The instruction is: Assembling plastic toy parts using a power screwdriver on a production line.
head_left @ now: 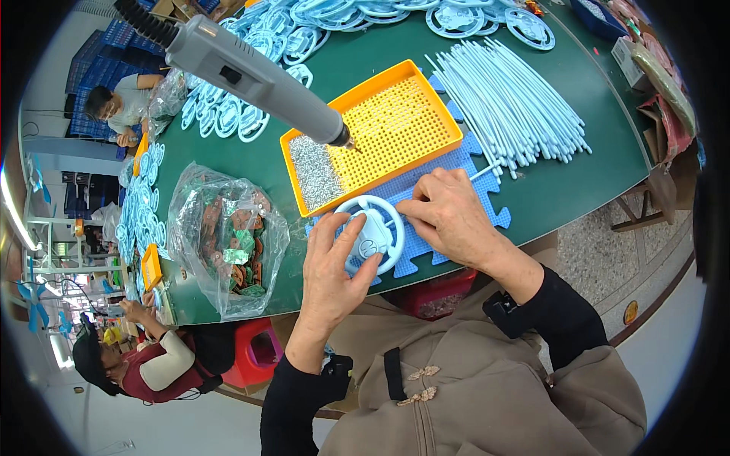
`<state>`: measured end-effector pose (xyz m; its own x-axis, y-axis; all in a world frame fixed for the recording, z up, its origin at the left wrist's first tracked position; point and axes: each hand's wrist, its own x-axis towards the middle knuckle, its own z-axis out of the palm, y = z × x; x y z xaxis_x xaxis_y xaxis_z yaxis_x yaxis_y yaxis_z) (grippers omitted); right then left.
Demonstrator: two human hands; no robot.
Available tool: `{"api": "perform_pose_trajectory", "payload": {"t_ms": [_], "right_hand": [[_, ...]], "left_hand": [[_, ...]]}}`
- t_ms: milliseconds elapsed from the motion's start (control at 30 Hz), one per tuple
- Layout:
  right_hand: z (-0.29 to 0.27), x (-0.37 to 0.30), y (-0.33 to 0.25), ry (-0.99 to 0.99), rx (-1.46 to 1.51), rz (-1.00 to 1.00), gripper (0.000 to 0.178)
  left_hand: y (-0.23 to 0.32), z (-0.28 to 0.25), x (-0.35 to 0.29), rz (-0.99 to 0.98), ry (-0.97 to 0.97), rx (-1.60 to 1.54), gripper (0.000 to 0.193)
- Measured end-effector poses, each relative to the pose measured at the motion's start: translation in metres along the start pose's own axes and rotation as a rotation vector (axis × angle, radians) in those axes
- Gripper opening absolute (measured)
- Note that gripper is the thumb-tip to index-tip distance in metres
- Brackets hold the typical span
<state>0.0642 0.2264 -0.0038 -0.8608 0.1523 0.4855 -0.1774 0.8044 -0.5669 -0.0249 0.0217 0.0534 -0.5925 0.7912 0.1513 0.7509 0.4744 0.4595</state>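
My left hand (334,266) grips a light blue plastic wheel-shaped part (372,242), thumb and fingers around its left side. The wheel has a round rim and a raised plate in its middle. It is held over a blue foam mat (449,186) with jigsaw edges. At the wheel's right rim, my right hand (456,216) is closed in a pinch. A thin light blue rod (484,172) sticks out beyond its knuckles and seems to run under the hand; the fingers hide its other end. Above the hands hangs a grey electric screwdriver (258,80), its tip over the yellow tray (372,185).
Small silver screws (313,171) fill the tray's left end. Light blue rods (506,102) lie in a heap at right; wheel parts (251,38) pile up behind. A clear bag (228,243) of green and brown pieces sits left. Two people (163,357) work along the table's left side.
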Motion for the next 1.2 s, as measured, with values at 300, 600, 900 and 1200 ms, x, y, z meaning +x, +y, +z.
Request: {"api": "perform_pose_trajectory", "payload": {"t_ms": [300, 600, 900, 1200], "right_hand": [[0.000, 0.001, 0.000, -0.010, 0.001, 0.002, 0.013], [-0.002, 0.002, -0.001, -0.020, -0.019, 0.002, 0.013], [-0.001, 0.001, -0.003, -0.022, -0.007, 0.011, 0.014], [-0.001, 0.002, 0.001, -0.015, -0.006, 0.011, 0.012]], "left_hand": [[-0.005, -0.006, 0.003, 0.033, -0.041, -0.008, 0.056], [-0.008, -0.003, 0.002, 0.075, -0.031, 0.004, 0.058], [-0.007, -0.002, -0.002, 0.017, -0.026, -0.037, 0.058], [-0.009, -0.004, 0.006, 0.049, -0.086, 0.001, 0.058]]}}
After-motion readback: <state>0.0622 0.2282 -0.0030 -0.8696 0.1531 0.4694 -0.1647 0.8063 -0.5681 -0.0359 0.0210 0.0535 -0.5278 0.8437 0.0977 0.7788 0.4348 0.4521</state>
